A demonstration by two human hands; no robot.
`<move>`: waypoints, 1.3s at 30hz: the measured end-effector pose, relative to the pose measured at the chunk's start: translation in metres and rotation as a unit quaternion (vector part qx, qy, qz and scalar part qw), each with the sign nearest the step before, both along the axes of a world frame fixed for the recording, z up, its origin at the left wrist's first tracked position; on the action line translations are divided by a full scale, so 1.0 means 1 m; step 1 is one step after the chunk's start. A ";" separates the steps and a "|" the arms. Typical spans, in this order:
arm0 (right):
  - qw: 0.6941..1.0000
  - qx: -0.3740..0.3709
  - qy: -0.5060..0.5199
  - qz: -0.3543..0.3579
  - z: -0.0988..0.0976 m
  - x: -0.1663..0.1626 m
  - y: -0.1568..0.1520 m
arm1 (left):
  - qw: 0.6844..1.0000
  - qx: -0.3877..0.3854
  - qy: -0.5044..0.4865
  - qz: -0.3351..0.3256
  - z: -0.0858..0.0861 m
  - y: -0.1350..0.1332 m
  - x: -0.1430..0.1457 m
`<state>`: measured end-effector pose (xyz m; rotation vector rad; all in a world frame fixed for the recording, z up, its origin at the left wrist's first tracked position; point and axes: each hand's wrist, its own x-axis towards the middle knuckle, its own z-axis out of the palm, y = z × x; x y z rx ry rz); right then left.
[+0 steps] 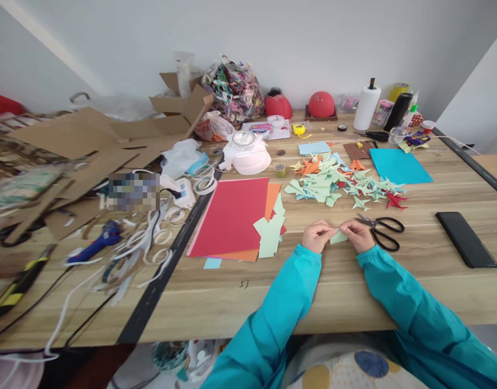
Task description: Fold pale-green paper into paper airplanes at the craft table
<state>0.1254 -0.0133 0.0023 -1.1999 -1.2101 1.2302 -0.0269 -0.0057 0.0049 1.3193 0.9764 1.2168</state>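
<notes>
Between my two hands is a small piece of pale green paper [338, 237], its upper part covered by my fingers. My left hand [316, 235] pinches its left side and my right hand [357, 234] pinches the right. Just right of my right hand lie black-handled scissors [388, 231] with the blades toward my fingers. A pile of folded paper cranes [325, 181], mostly pale green with some orange, blue and red, spreads beyond my hands. To the left, cut green paper strips [271, 237] rest against red paper sheets [234, 219].
A black phone [466, 239] lies at the right. Blue paper [401, 166] sits behind the cranes. Across the black strip at left are a blue glue gun [96, 242], a yellow-black cutter [21, 283], cables and cardboard [90, 129]. A white bottle [367, 108] stands at the back.
</notes>
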 end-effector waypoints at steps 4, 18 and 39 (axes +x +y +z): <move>0.999 -0.023 0.021 -0.011 -0.002 0.001 0.001 | 0.997 -0.057 -0.049 0.036 0.001 0.000 0.001; 0.999 -0.022 -0.009 0.043 -0.005 -0.001 -0.002 | 0.991 -0.133 -0.008 -0.008 -0.008 0.000 0.007; 0.997 -0.049 0.052 -0.034 -0.010 0.004 -0.001 | 0.993 -0.050 -0.030 -0.099 -0.009 -0.005 0.010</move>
